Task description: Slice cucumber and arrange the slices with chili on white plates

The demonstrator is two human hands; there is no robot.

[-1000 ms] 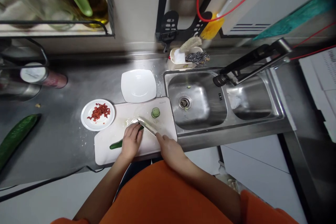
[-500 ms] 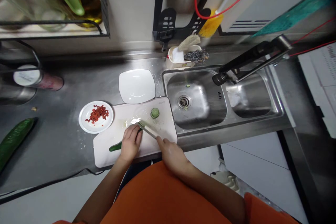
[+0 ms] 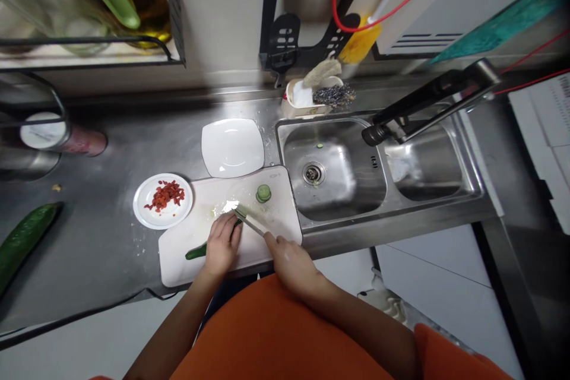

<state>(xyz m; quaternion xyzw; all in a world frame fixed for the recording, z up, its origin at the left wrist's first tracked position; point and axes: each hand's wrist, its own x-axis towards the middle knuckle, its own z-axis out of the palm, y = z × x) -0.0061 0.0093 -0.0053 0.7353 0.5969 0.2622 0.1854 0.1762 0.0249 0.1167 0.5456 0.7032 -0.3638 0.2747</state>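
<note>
Hands [image 3: 221, 247] [image 3: 291, 262] at cucumber [image 3: 196, 251], plate [image 3: 155, 220] of red pieces [image 3: 167, 195]

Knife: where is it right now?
In the head view, the knife is in the right hand, near the middle of the cutting board, its blade just right of the left hand.

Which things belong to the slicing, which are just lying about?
Slicing: left hand on cut cucumber, right hand holding knife, cutting board, cucumber slices.

Apparently lying about: far-left cucumber, square white plate, round plate of red pieces, pink canister.
</note>
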